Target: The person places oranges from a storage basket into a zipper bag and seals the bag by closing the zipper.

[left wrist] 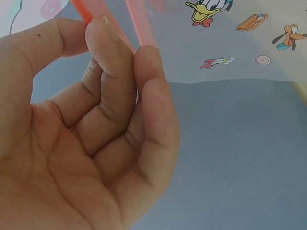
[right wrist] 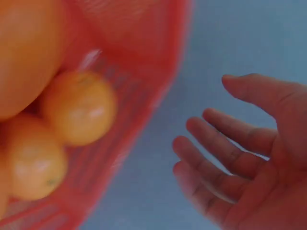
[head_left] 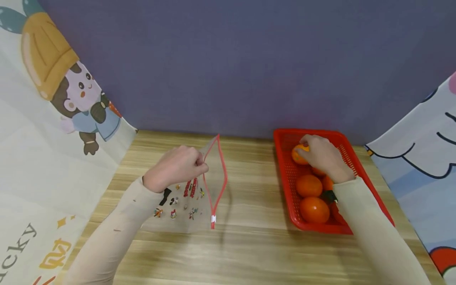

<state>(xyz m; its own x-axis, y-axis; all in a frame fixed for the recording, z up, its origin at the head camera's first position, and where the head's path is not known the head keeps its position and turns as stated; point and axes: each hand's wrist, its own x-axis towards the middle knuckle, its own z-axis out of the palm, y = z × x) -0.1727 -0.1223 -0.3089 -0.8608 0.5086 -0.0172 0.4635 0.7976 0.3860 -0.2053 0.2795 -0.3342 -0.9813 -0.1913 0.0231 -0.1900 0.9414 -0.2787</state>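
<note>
My left hand (head_left: pixel 174 166) pinches the upper edge of a clear zip bag (head_left: pixel 181 223) printed with cartoon figures. The bag's red-edged mouth gapes toward the right, with a white slider (head_left: pixel 213 218) at its lower end. In the left wrist view, the left fingers (left wrist: pixel 110 72) curl at the red strip. Over a red plastic basket (head_left: pixel 284 178), my right hand (head_left: pixel 324 154) is beside a small orange (head_left: pixel 298 155) in the head view. The right wrist view shows that hand's fingers (right wrist: pixel 225 153) loosely spread with nothing between them, apart from the blurred oranges (right wrist: pixel 79 109).
Larger orange-red fruits (head_left: pixel 314 210) and other oranges (head_left: pixel 308 185) lie in the basket near its front. A small dark item (head_left: pixel 329 196) sits among them, partly hidden by the right sleeve. The wooden tabletop (head_left: pixel 253 249) meets a dark grey-blue backdrop (head_left: pixel 228 71).
</note>
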